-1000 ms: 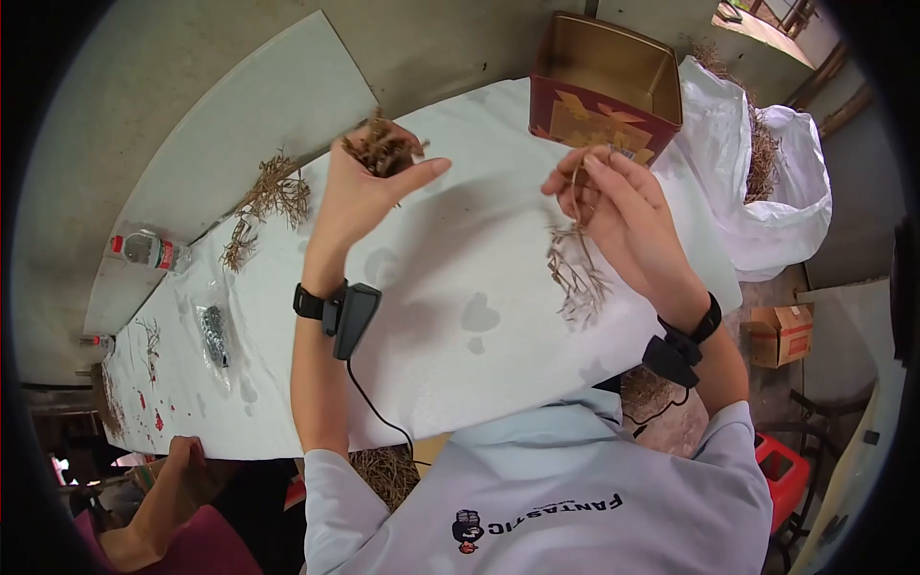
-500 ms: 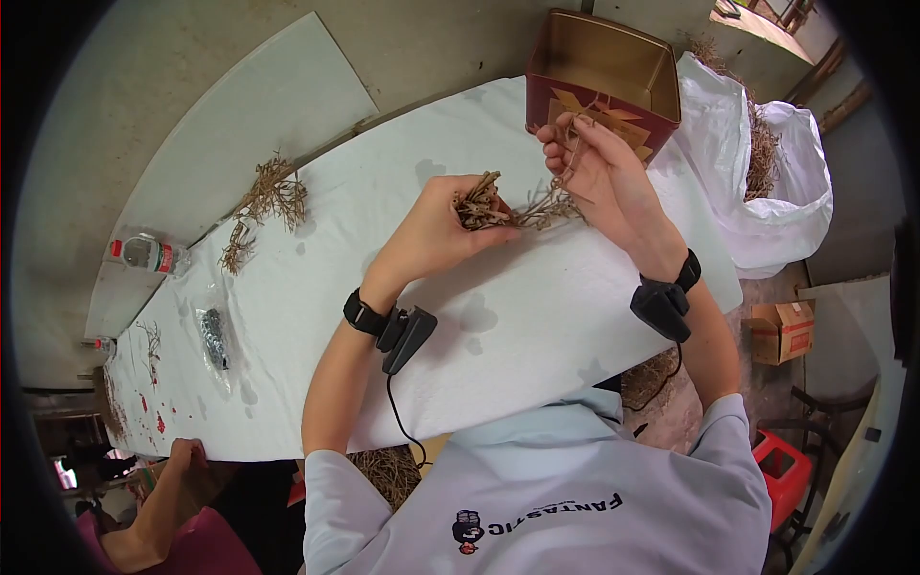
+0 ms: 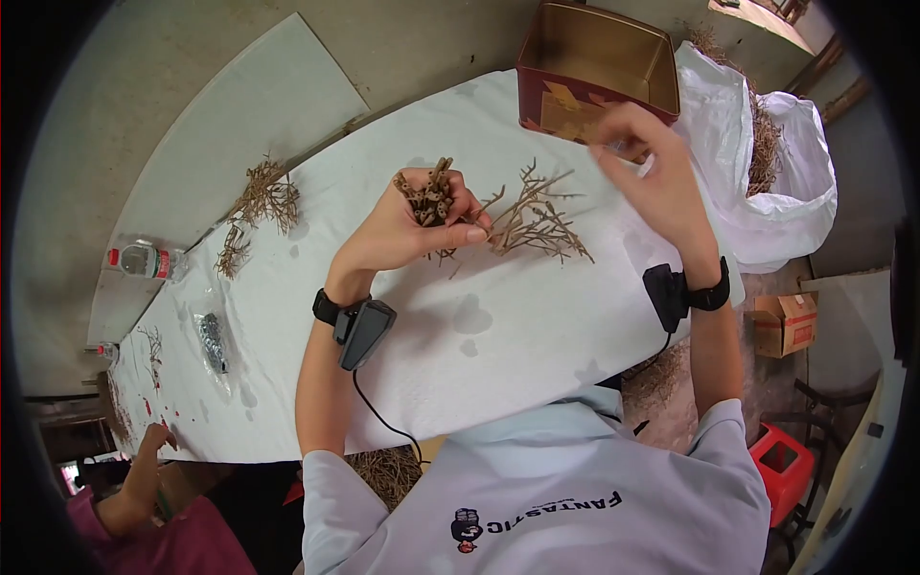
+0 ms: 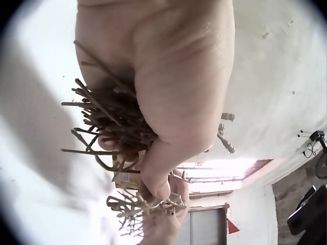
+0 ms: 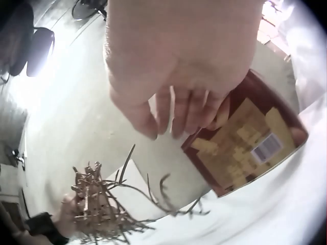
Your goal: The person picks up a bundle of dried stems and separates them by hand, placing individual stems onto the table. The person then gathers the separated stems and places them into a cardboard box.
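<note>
Brown, branched twigs (image 3: 429,201), blunt ends bunched, gripped in left hand (image 3: 388,230); right hand (image 3: 661,182) empty, fingers loosely bent, near tin (image 3: 548,107) at far edge of table (image 3: 537,331).

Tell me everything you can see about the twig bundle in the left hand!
The twig bundle is a bunch of thin brown sticks that look dry and woody. Many blunt ends poke up between the thumb and fingers of the left hand, which curls round it above the white tablecloth. Thin, forked branches spread out near the thumb tip. The right hand isn't touching it. The twigs are too crowded to count.
</note>
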Demonstrator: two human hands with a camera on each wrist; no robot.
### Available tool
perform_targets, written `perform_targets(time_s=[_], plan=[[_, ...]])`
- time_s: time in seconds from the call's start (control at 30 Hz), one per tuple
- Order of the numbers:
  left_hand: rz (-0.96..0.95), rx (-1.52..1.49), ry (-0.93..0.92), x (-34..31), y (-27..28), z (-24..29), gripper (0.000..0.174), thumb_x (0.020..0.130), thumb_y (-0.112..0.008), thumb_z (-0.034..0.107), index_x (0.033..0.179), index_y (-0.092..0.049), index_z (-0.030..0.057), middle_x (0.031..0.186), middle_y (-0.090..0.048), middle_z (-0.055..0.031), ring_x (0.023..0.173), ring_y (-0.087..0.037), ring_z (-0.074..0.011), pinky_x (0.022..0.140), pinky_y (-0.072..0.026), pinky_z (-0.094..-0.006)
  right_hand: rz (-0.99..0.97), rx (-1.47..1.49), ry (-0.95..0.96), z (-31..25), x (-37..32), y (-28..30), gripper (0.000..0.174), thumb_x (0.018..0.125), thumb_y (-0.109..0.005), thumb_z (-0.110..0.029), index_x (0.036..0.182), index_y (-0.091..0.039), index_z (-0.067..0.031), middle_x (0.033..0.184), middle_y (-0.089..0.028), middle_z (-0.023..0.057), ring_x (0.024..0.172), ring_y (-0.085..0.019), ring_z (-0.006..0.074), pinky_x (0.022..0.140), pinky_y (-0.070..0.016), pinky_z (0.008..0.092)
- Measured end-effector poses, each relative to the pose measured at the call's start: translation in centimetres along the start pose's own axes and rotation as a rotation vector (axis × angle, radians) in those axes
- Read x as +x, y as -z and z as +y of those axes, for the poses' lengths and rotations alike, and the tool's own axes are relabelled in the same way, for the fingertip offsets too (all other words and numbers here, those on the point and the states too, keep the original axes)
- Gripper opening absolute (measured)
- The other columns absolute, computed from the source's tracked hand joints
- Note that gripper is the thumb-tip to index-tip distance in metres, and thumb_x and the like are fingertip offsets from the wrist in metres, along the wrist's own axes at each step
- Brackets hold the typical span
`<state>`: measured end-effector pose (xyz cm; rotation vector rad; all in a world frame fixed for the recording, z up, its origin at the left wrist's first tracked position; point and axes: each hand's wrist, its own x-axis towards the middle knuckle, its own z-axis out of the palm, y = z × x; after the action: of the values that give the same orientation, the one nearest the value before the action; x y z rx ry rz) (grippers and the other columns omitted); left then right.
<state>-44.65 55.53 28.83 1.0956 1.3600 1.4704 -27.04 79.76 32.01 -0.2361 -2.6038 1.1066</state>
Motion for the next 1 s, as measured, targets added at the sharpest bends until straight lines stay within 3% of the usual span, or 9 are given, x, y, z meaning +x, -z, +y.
perform_targets(time_s=[0.03, 0.17, 0.27, 0.43, 0.53, 0.67, 0.83, 0.93, 1.0], plan=[[-0.002, -0.002, 0.002, -0.1, 0.1, -0.1, 0.034, 0.081, -0.08, -0.001, 0.072, -0.048, 0.0062, 0.075, -0.063, -0.0033, 0.089, -0.07, -0.016, 0.07, -0.0514, -0.0269, 0.137, 0.072, 0.274, -0.2, -0.3, -0.6, 0.027, 0.092, -0.064, -0.015, 0.113, -0.066, 0.0017, 0.115, -0.066, 0.0103, 0.103, -0.063, 0.0168, 0.092, -0.0488, 0.0306], [-0.111, 0.018, 0.041, -0.3, 0.7, 0.1, 0.037, 0.079, -0.081, -0.001, 0.071, -0.046, 0.0068, 0.077, -0.064, -0.0037, 0.089, -0.07, -0.0168, 0.074, -0.052, -0.0271, -0.117, 0.264, 0.447, -0.9, 0.2, -2.5, 0.026, 0.089, -0.066, -0.007, 0.112, -0.067, 0.003, 0.108, -0.069, 0.0082, 0.099, -0.063, 0.0147, 0.088, -0.0498, 0.0301], [-0.057, -0.008, 0.035, -0.3, 0.6, 0.1, 0.038, 0.079, -0.081, -0.001, 0.069, -0.045, 0.0077, 0.077, -0.064, -0.0039, 0.09, -0.07, -0.0163, 0.071, -0.0514, -0.027, -0.425, 0.582, 0.219, -1.2, -0.1, -3.1, 0.024, 0.09, -0.065, -0.007, 0.111, -0.068, 0.0035, 0.105, -0.069, 0.0086, 0.097, -0.062, 0.0122, 0.086, -0.05, 0.0287], [0.111, 0.036, 0.067, 0.1, 0.3, 0.0, 0.035, 0.079, -0.084, 0.005, 0.07, -0.05, 0.0068, 0.075, -0.065, -0.0031, 0.081, -0.067, -0.0113, 0.063, -0.0475, -0.0253, -0.467, 0.817, 0.02, -1.1, -0.1, -4.5, 0.019, 0.093, -0.065, -0.008, 0.107, -0.068, 0.0035, 0.1, -0.07, 0.0059, 0.086, -0.061, 0.0072, 0.077, -0.0498, 0.023], [0.459, 0.375, 0.043, 0.4, 0.1, 0.3, 0.029, 0.077, -0.087, 0.012, 0.076, -0.059, 0.0045, 0.072, -0.064, -0.0015, 0.07, -0.059, -0.0061, 0.056, -0.0423, -0.0238, -0.265, 0.729, -0.085, 0.0, 0.1, -5.8, 0.014, 0.096, -0.065, -0.01, 0.101, -0.068, 0.0025, 0.089, -0.069, 0.0025, 0.075, -0.058, 0.0023, 0.066, -0.0466, 0.0186], [0.547, 0.394, 0.052, 0.1, -1.5, 2.0, 0.031, 0.074, -0.09, 0.017, 0.082, -0.064, 0.001, 0.068, -0.062, 0.0008, 0.063, -0.051, -0.0044, 0.054, -0.0396, -0.0225, 0.0, 0.719, -0.093, 0.8, 0.1, -7.3, 0.015, 0.099, -0.062, -0.014, 0.099, -0.065, 0.0011, 0.08, -0.066, -0.0002, 0.068, -0.055, 0.0011, 0.06, -0.0442, 0.0185], [0.539, 0.512, -0.038, 0.2, -4.6, 1.6, 0.033, 0.072, -0.09, 0.015, 0.085, -0.065, -0.0008, 0.072, -0.063, -0.0005, 0.065, -0.052, -0.0049, 0.056, -0.0414, -0.0223, 0.025, 0.81, -0.222, 0.2, -0.5, -7.8, 0.016, 0.102, -0.058, -0.016, 0.103, -0.058, 0.0001, 0.08, -0.065, 0.0006, 0.069, -0.056, 0.003, 0.06, -0.0452, 0.0204], [0.533, 0.477, -0.342, 0.8, -5.8, 0.5, 0.03, 0.073, -0.086, 0.008, 0.09, -0.064, -0.003, 0.08, -0.064, -0.0022, 0.067, -0.052, -0.0051, 0.058, -0.0437, -0.0222, 0.018, 0.92, -0.106, -0.3, -1.0, -8.8, 0.015, 0.105, -0.052, -0.017, 0.106, -0.053, -0.0012, 0.083, -0.065, 0.0028, 0.068, -0.056, 0.0049, 0.06, -0.0452, 0.0208], [0.525, 0.482, -0.322, 0.7, -5.6, 0.0, 0.027, 0.075, -0.083, 0.004, 0.087, -0.06, -0.0014, 0.091, -0.066, -0.0047, 0.07, -0.052, -0.0045, 0.06, -0.0437, -0.0212, 0.022, 0.883, -0.077, 0.0, -0.9, -9.0, 0.014, 0.105, -0.051, -0.016, 0.107, -0.052, -0.0013, 0.084, -0.065, 0.0035, 0.068, -0.056, 0.0054, 0.061, -0.045, 0.021]])
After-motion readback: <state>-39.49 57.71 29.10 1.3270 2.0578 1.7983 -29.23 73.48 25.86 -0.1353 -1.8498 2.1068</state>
